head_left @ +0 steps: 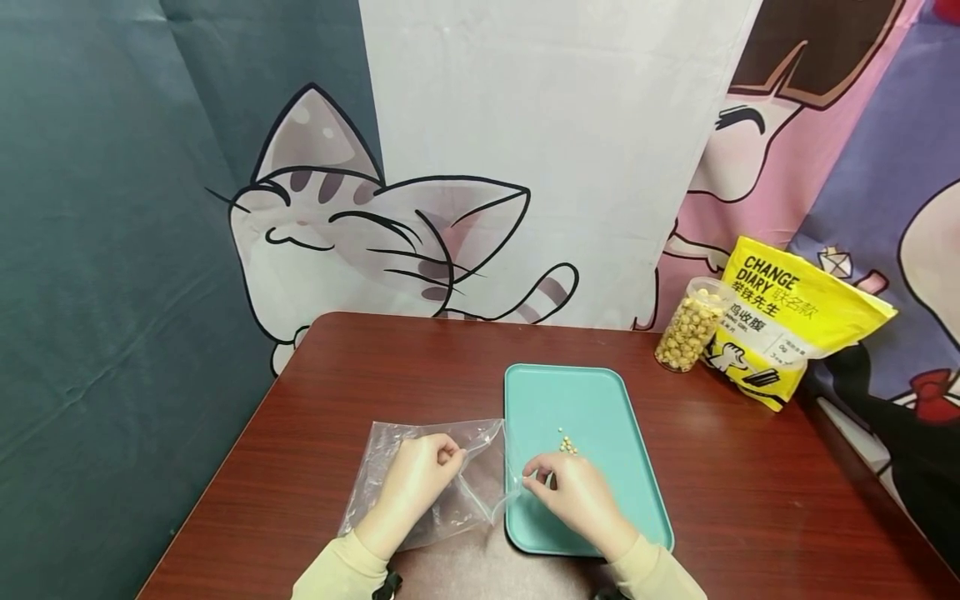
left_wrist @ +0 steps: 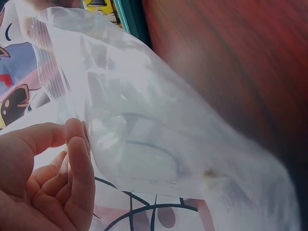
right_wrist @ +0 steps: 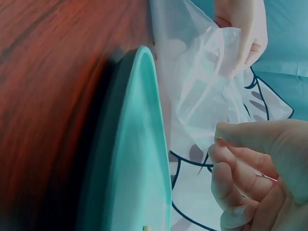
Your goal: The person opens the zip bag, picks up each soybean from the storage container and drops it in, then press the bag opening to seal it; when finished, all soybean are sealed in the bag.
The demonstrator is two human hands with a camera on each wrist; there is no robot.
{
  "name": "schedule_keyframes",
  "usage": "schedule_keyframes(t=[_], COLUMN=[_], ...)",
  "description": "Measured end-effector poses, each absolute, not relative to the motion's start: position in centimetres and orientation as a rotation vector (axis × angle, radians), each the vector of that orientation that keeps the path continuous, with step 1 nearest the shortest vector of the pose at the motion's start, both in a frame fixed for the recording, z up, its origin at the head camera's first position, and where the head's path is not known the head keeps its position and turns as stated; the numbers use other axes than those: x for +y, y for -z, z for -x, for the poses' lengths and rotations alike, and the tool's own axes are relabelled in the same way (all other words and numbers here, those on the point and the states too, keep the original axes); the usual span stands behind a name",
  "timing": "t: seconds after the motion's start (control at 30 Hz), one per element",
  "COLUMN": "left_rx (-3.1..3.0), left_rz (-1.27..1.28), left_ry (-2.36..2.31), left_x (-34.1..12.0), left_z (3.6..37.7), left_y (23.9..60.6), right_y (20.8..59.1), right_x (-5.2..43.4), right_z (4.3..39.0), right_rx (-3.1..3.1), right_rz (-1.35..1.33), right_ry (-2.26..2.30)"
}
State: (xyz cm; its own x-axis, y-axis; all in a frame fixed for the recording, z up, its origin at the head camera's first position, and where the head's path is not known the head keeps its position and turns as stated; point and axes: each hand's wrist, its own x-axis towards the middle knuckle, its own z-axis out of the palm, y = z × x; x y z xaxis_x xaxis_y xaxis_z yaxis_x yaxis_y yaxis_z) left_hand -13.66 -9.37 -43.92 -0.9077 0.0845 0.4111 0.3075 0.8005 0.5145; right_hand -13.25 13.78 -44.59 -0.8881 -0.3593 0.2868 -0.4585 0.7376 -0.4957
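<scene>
My left hand (head_left: 423,467) pinches the upper edge of a clear plastic zip bag (head_left: 480,475), near its mouth. The bag extends over the table's left part, its mouth gaping toward the tray. Through its film, a small brownish speck shows in the left wrist view. At the mouth, over the left side of the turquoise tray (head_left: 592,529), is my right hand (head_left: 573,492). Its thumb and index finger pinch a tiny yellowish bean (right_wrist: 219,138), mostly hidden by the fingertips. Several small pale-yellow beans (head_left: 567,446) lie on the tray just beyond this hand.
A clear jar (head_left: 686,325) of round yellow pieces stands at the back right of the brown table (head_left: 360,358). Beside it is a yellow printed pouch (head_left: 787,325). Printed cloth with cartoon figures hangs behind the table.
</scene>
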Motion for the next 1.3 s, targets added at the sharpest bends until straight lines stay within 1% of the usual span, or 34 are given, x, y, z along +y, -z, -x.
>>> schedule_keyframes(t=[0.47,0.77,0.97,1.3], left_rx=[-2.638,-2.638,-2.64,-2.639], left_rz=[0.28,0.286,0.292,0.298], left_ry=[0.847,0.846,0.853,0.853], left_x=[-9.4,-9.4,-9.4,-9.4], left_z=[13.6,13.6,13.6,13.7], left_y=[43.9,43.9,43.8,43.9], right_y=[45.3,45.6,46.0,46.8], right_x=[13.7,14.9,16.1,17.7], right_z=[13.4,13.8,14.6,15.8], right_rx=[-2.757,-2.787,-2.84,-2.893], right_rz=[-0.676,-0.617,-0.512,-0.314], right_ry=[-0.903,-0.994,-1.033,-0.955])
